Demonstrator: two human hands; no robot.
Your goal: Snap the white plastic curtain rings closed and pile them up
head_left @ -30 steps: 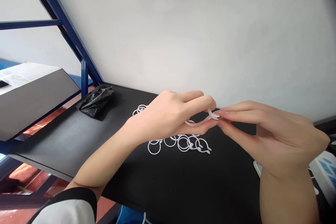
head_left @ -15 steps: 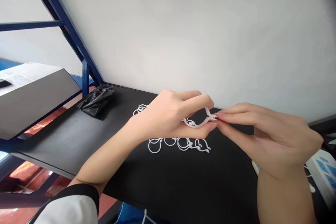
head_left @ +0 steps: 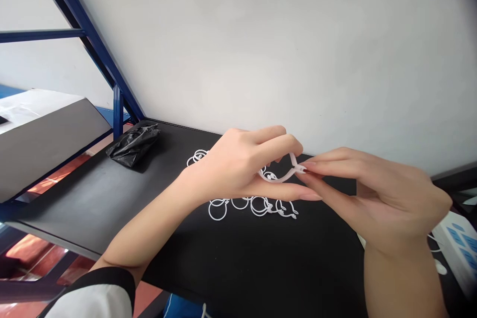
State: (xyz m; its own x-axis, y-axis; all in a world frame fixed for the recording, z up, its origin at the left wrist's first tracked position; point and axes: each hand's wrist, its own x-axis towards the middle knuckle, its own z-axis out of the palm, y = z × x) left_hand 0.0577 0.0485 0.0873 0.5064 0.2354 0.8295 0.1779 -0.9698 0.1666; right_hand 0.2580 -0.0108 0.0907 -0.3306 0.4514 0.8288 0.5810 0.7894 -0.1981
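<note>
Black tabletop (head_left: 238, 263) is stretching from wall (head_left: 261, 49) to near edge; above, the left hand (head_left: 238, 164) is cupping a white ring (head_left: 286, 177) between thumb and fingers; the right hand (head_left: 383, 189) is pinching its end.

The place is looking like a plain workroom; whether home or workshop, the view is not settling. A blue metal frame (head_left: 79, 15) is rising at ten o'clock, a bench-like black tabletop (head_left: 238, 253) is meeting a white wall (head_left: 261, 49) at twelve, loose white rings (head_left: 269, 207) are lying at six, and reddish floor tiles (head_left: 33, 251) are showing at eight.
</note>
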